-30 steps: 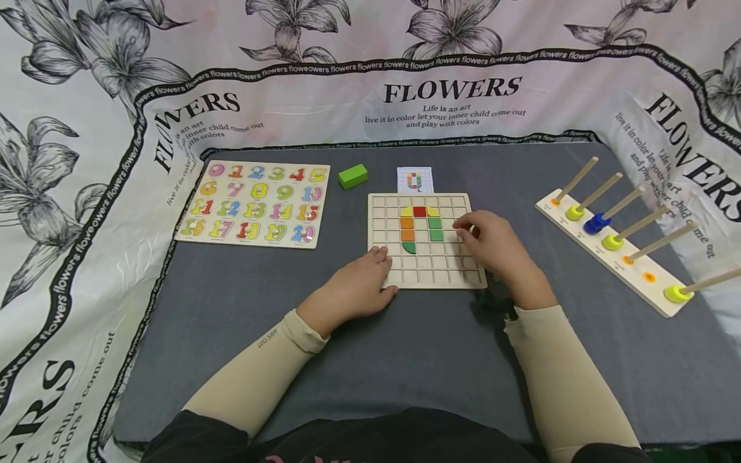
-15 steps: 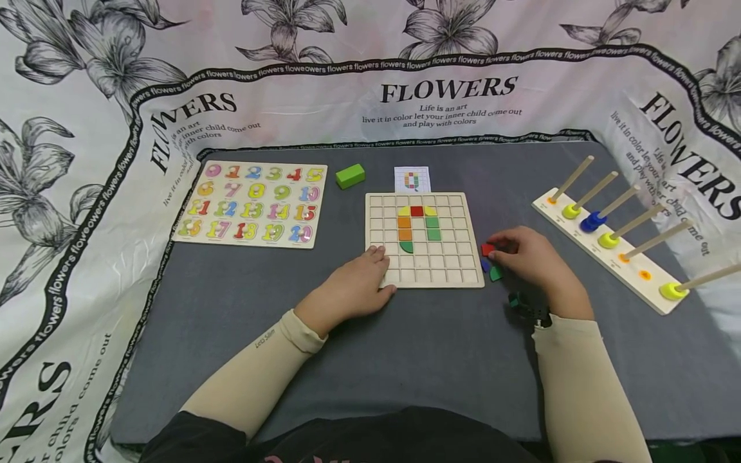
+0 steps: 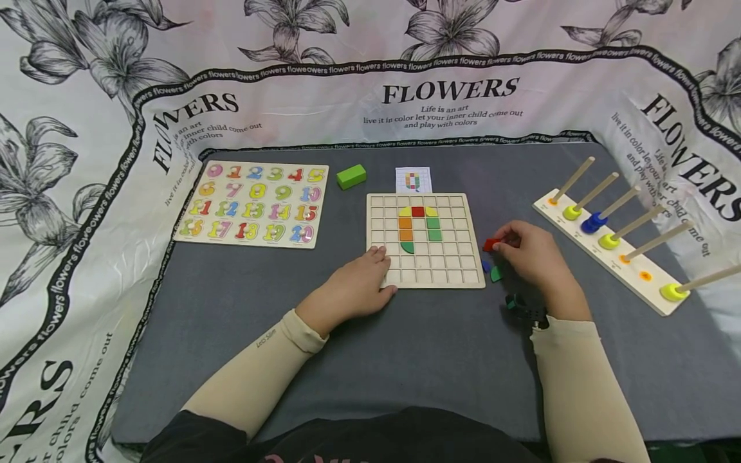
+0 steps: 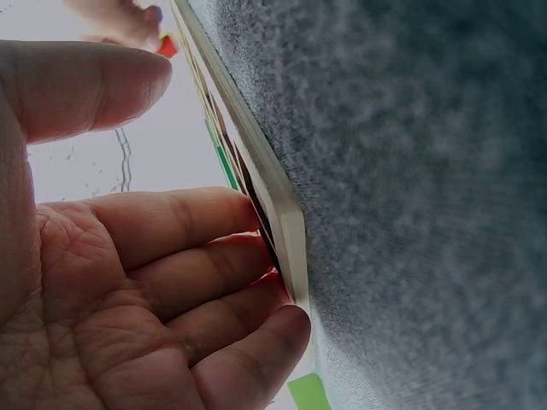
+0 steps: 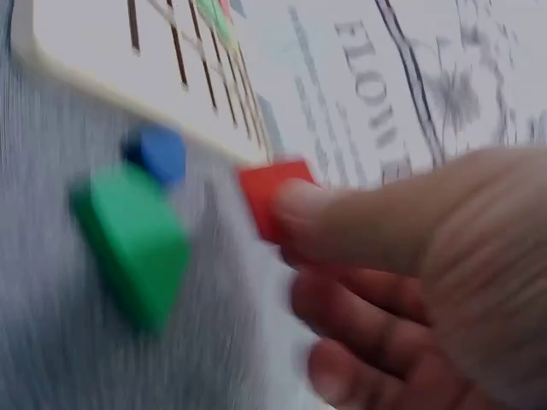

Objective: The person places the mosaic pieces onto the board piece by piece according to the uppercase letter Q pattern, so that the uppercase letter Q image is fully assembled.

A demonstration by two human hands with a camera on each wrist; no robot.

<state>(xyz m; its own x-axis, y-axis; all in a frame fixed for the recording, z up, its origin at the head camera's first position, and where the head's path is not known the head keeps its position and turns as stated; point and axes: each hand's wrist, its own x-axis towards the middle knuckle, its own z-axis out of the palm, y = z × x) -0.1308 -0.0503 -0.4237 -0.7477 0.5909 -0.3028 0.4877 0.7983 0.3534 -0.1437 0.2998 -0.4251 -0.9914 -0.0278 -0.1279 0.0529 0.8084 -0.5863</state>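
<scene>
My right hand [image 3: 529, 252] pinches a red square tile [image 5: 269, 192] between thumb and fingers, just off the right edge of the wooden grid board [image 3: 431, 278]. Below it on the cloth lie a blue piece [image 5: 161, 154] and a green piece [image 5: 137, 243]. Fingers straight, my left hand [image 3: 361, 283] rests on the board's left edge; in the left wrist view its fingertips touch the rim. Set into the grid is an arch of yellow, red, orange and green tiles [image 3: 434, 224]. A small card [image 3: 413, 180] with a coloured pattern lies behind the board.
A number board [image 3: 249, 206] lies at the left, with a green block [image 3: 351, 177] to its right. Along the right side stands a slanted peg stand [image 3: 613, 251] with several upright pegs and coloured rings. A flower-printed sheet [image 3: 451, 103] borders the grey table cloth [image 3: 347, 373].
My right hand has moved from over the board to its right side and taken hold of the red tile, which now sits raised and tilted. The left hand stays put.
</scene>
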